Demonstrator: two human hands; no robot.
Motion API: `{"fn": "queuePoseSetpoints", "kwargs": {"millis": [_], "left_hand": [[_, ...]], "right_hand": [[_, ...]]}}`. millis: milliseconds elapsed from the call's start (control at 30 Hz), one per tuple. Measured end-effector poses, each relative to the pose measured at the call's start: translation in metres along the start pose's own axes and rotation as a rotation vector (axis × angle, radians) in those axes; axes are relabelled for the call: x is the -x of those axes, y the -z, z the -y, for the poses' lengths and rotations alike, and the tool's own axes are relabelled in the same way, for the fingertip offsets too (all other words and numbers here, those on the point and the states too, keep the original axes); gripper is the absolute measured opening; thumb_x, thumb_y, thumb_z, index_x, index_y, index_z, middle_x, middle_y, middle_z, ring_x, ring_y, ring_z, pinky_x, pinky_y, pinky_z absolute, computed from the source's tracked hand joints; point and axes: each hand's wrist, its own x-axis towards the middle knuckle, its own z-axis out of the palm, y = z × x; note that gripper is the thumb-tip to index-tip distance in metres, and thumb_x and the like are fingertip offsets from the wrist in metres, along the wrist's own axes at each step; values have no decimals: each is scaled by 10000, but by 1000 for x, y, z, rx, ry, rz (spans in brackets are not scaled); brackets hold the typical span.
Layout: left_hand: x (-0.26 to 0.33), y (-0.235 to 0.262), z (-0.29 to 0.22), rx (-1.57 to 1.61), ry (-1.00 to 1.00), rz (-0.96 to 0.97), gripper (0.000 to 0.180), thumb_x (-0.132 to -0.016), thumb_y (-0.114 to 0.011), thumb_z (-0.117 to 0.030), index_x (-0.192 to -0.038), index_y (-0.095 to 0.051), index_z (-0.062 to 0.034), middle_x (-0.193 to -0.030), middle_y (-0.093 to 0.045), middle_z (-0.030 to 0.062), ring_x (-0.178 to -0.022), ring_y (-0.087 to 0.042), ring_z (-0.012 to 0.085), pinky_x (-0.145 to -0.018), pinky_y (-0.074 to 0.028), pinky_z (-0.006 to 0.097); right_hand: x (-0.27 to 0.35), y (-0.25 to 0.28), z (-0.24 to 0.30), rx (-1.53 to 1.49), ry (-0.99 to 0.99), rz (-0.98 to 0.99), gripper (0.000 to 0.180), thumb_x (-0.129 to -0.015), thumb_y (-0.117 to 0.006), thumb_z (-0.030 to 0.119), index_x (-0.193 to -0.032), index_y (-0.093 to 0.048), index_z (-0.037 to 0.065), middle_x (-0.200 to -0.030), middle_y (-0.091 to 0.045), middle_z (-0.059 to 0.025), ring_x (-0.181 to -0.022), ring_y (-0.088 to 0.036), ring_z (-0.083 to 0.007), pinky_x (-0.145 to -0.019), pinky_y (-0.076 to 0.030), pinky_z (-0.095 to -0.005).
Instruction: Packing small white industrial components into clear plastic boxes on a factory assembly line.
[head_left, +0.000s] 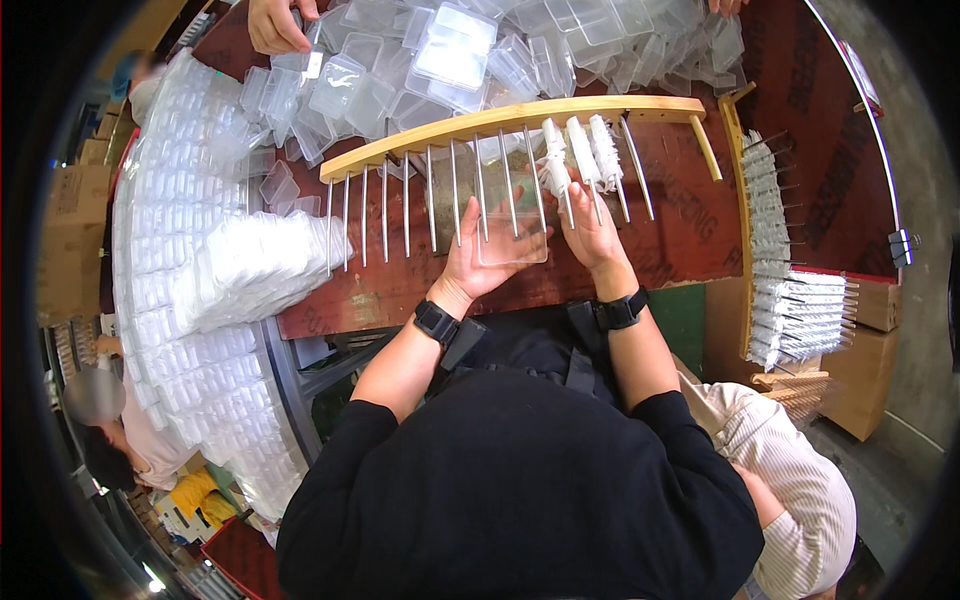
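My left hand [472,262] is closed around a clear plastic box [514,250], thumb up one side and fingers beneath it. My right hand [598,240] is beside it, its fingers closed at the lower end of a white bundle [553,165] on a metal rod; some fingertips are hidden. Two more white bundles [581,150] hang on neighbouring rods just right of it. The rods stick out toward me from a wooden rack bar [450,130], and those on its left side are bare.
Clear boxes [450,50] are heaped behind the rack, where another person's hand [280,25] reaches in. Stacked packs [260,260] and rows of filled boxes [165,220] lie left. A second loaded rack [765,210] stands right. Another person's striped sleeve [790,480] is behind my right side.
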Motion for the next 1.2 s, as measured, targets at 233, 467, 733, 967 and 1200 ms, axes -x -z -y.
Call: {"fn": "queuePoseSetpoints", "kwargs": {"millis": [233, 467, 733, 967, 1200], "left_hand": [[-2, 1, -3, -22, 5, 1, 629, -821, -522, -552, -1312, -405, -178, -1294, -432, 160, -1160, -432, 400, -964, -348, 546], [-4, 2, -3, -21, 18, 30, 666, -821, -515, -561, -1336, -354, -170, -1290, -433, 160, -1166, -427, 406, -961, -352, 544], [-7, 1, -2, -24, 9, 15, 689, -809, -530, -570, -1335, -349, -164, -1271, -442, 161, -1151, -446, 391, -956, -361, 523], [-7, 2, -2, -29, 11, 26, 659, -816, -504, -584, -1317, -379, -174, -1274, -446, 144, -1147, -449, 384, -963, -350, 523], [-16, 2, -1, -10, 36, 70, 655, -838, -445, -592, -1342, -359, -182, -1297, -443, 124, -1151, -445, 365, -987, -318, 522]], "right_hand": [[-1, 1, 3, -75, 13, -8, 551, -782, -670, 372, -1182, -516, 26, -1119, -567, -80, -1041, -489, -171, -858, -401, -326], [-3, 5, 0, -36, 7, -14, 529, -757, -695, 367, -1131, -545, 24, -1056, -593, -70, -1005, -507, -169, -880, -392, -326], [-8, 5, -2, -99, 11, -6, 521, -740, -703, 371, -1104, -552, 31, -1038, -593, -71, -962, -517, -166, -846, -403, -341], [-6, 6, -2, -68, -26, -17, 526, -732, -712, 374, -1096, -554, 29, -993, -595, -60, -931, -538, -175, -819, -416, -335], [6, 2, 4, 17, 39, -79, 570, -694, -763, 335, -1123, -547, 28, -976, -606, -58, -909, -556, -146, -817, -434, -295]]}}
